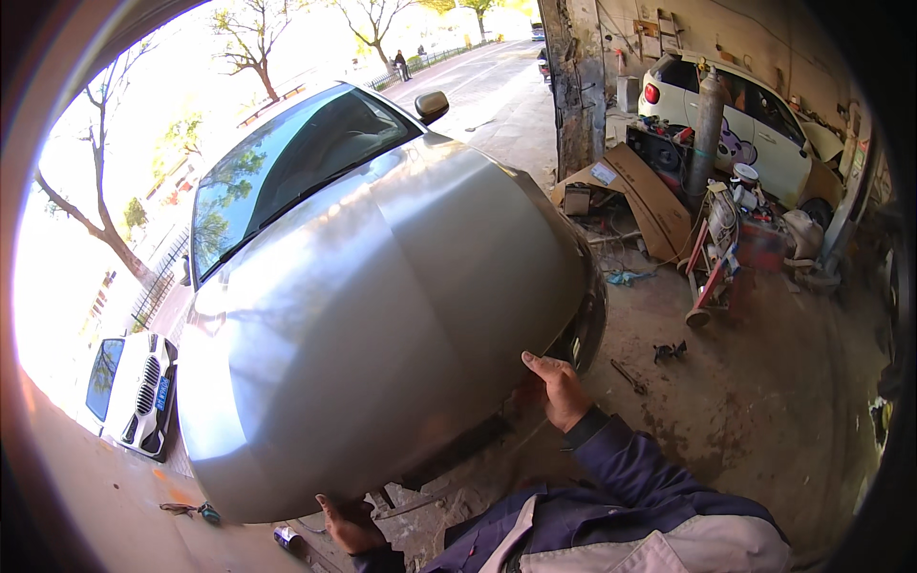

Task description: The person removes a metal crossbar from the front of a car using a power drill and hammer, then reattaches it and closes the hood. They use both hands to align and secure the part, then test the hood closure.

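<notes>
A silver-grey car hood (382,296) fills the middle of the view, below the windshield (296,158) of the same car. Along its front edge, my left hand (351,523) grips it with the thumb up against the rim and the fingers out of sight underneath. Farther to the right, my right hand (560,390) holds the edge near the front corner, thumb laid toward the top surface and the other fingers mostly hidden below. Under the lip between my hands shows a dark gap with black parts (454,451).
A spray can (287,538) and a cable tool (205,512) lie on the floor at left. To the right are a red jack (712,277), cardboard (645,205), a gas cylinder (706,134) and a white car (755,124). Another white car (134,392) stands outside.
</notes>
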Demonstrator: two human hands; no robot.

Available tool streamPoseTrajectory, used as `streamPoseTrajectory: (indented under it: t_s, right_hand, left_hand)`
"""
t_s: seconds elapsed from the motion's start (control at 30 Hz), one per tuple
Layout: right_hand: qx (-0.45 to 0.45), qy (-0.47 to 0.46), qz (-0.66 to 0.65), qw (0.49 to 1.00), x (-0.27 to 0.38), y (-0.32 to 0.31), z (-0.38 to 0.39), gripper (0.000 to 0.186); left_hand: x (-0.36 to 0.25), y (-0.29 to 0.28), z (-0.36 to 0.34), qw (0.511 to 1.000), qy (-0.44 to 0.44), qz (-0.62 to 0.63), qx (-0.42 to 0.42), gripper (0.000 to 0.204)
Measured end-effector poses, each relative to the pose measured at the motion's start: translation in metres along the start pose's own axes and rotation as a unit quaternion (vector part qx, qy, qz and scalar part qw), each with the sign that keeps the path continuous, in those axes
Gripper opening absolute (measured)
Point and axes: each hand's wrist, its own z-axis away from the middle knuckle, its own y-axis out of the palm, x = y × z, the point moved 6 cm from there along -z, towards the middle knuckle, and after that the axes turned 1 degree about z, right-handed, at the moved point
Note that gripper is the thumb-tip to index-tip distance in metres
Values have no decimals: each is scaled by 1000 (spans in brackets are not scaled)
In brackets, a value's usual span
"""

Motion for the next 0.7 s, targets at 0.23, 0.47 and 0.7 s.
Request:
streamPoseTrajectory:
  t_s: [0.23, 0.47, 0.7]
  right_hand:
    - [52, -17, -22, 998, 39, 26, -1, 28]
    - [124, -60, 20, 990, 83, 44, 2, 27]
    - [171, -121, 79, 975, 122, 69, -2, 34]
  left_hand:
    - [-40, -5, -24, 992, 108, -47, 33, 40]
    - [-86, 13, -21, 975, 175, -55, 124, 34]
    - [-126, 42, -35, 953, 237, 8, 186, 33]
